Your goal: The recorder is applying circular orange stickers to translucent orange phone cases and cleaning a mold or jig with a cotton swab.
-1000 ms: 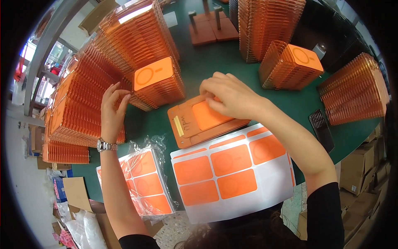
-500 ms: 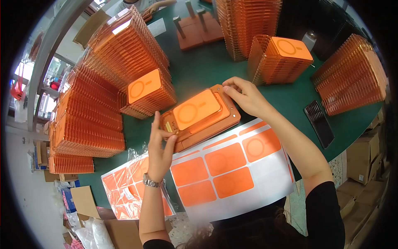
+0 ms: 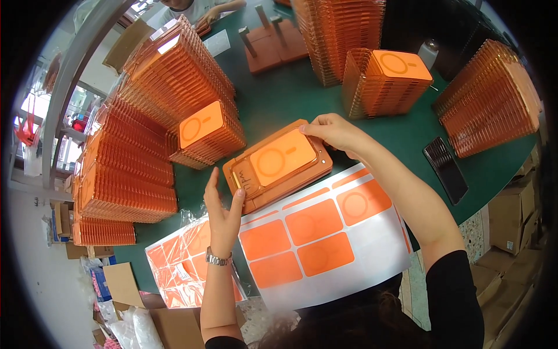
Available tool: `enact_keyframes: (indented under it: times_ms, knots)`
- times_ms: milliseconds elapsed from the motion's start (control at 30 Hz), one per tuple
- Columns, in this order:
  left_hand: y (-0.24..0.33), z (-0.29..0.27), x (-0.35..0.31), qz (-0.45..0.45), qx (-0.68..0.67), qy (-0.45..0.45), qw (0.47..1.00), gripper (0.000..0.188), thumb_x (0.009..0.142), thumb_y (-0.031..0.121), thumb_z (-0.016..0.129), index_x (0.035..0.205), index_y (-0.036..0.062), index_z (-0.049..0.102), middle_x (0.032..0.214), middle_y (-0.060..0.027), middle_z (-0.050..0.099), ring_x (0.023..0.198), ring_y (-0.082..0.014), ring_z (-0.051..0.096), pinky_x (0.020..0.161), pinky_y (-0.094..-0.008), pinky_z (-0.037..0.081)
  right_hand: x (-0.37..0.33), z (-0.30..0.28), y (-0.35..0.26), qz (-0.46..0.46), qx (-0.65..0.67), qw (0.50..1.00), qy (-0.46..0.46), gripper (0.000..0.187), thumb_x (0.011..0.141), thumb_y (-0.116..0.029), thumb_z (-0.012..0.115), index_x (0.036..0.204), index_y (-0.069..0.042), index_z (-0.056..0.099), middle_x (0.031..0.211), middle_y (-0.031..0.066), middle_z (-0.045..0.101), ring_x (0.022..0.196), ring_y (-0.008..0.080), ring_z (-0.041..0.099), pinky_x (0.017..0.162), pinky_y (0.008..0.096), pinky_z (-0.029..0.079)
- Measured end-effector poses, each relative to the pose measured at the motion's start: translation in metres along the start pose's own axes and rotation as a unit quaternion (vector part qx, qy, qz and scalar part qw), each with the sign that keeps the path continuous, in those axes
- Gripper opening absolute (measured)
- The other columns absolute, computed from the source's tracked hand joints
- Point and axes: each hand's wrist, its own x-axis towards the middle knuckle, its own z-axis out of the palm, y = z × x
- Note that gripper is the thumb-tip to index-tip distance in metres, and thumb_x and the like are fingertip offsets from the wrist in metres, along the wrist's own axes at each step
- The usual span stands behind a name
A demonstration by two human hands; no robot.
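Right hand point(image 3: 334, 135) bends over the far right end of a brown jig point(image 3: 290, 188), its fingertips gathered at the upper right corner of a rectangular orange panel point(image 3: 285, 157); whether they pinch that corner or only rest against it, I cannot tell. The panel lies on the jig, face up, showing a ring and a short bar. At the jig's opposite end, the left hand point(image 3: 224, 212) is spread, its thumb at the near left corner and its fingers pointing away from the body; a metal-banded watch point(image 3: 218, 256) circles that wrist.

Just below the jig lies a white sheet of orange stickers point(image 3: 378, 250), with some spaces bare. To its left are more sticker sheets in clear plastic point(image 3: 168, 256). Beyond the left hand, a short stack of orange panels point(image 3: 200, 125) stands on the green table point(image 3: 273, 99). A black phone point(image 3: 446, 170) lies to the right.
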Motion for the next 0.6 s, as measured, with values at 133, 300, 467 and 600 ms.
enact_keyframes:
  times_ms: [133,300,467,600]
  knots:
    - [0.013,-0.01,0.004,-0.204,-0.271,-0.112,0.934,0.073,0.097,0.016,0.067,0.157,0.0031,0.027,0.113,-0.0089,0.062,0.095,-0.0148,0.058,0.083,-0.0256,0.047,-0.001,0.001,-0.001,0.006,-0.004,1.0,0.007,0.034,0.093,-0.039,0.07,0.091,-0.006,0.062,0.075,0.0026,0.06,0.069,0.0106,0.051,0.059,0.0258,0.036]
    - [0.019,-0.011,0.016,-0.178,-0.217,-0.147,0.948,0.076,0.096,0.018,0.068,0.159,0.0093,0.027,0.097,-0.0045,0.058,0.083,-0.012,0.049,0.079,-0.0256,0.045,-0.004,-0.013,0.008,-0.142,-0.105,0.984,-0.018,0.065,0.085,-0.045,0.078,0.128,0.001,0.061,0.105,0.0097,0.063,0.094,0.02,0.059,0.08,0.0313,0.048]
    - [0.003,-0.016,0.015,-0.059,-0.051,-0.143,0.987,0.07,0.094,0.022,0.071,0.156,0.0162,0.039,0.113,-0.0128,0.054,0.108,-0.023,0.048,0.099,-0.0341,0.039,-0.025,-0.02,-0.013,-0.257,-0.389,0.883,-0.049,0.084,0.075,-0.051,0.084,0.144,-0.014,0.054,0.142,0.019,0.046,0.136,0.0335,0.037,0.11,0.044,0.037]
    - [0.005,-0.013,0.021,0.114,0.164,-0.081,0.976,0.076,0.088,0.029,0.076,0.154,0.0132,0.041,0.143,-0.0227,0.048,0.134,-0.0354,0.043,0.113,-0.0423,0.032,-0.03,-0.023,-0.022,-0.252,-0.454,0.854,-0.038,0.087,0.071,-0.054,0.084,0.143,-0.016,0.055,0.15,0.021,0.04,0.142,0.037,0.031,0.114,0.049,0.032]
